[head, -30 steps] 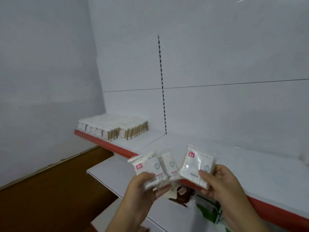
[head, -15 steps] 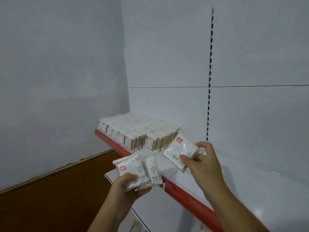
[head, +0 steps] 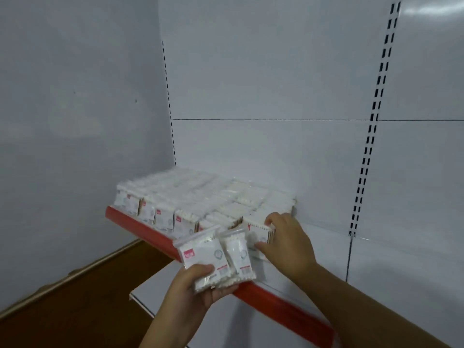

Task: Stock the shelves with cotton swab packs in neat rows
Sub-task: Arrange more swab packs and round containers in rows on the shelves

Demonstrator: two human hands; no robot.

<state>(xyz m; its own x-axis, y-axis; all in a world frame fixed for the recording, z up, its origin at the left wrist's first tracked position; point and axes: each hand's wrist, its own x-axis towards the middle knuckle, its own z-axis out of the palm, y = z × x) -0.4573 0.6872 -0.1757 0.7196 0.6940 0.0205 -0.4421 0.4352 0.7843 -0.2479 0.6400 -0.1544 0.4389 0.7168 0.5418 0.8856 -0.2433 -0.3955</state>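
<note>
- On shelf (head: 326, 249), head view: rows (head: 195, 197) of packs fill the left corner, stood on edge, faces toward the red lip (head: 276, 300).
- Right hand (head: 286, 244) pinches one pack (head: 259, 233) at the right end of the front row, thumb on its face, fingers curled over the top. Pack is upright, touching the row's end, just behind lip.
- Left hand (head: 198, 287) grips 2 spare packs (head: 200, 252), fanned, out in front of lip, lower-left of right hand, apart from rows.
- Key relation: slot sits right under the right-hand grip. Pack's broad face looks parallel w/ lip, so prob. only needs squaring vs neighbours, then release. Right hand is nearer; left is the feeder.
- Room: bare shelf is wide open to the right of rows. Back panel (head: 276, 159) is well behind. Lip is the only edge to snag. Lower shelf (head: 150, 295) sits below.
</note>
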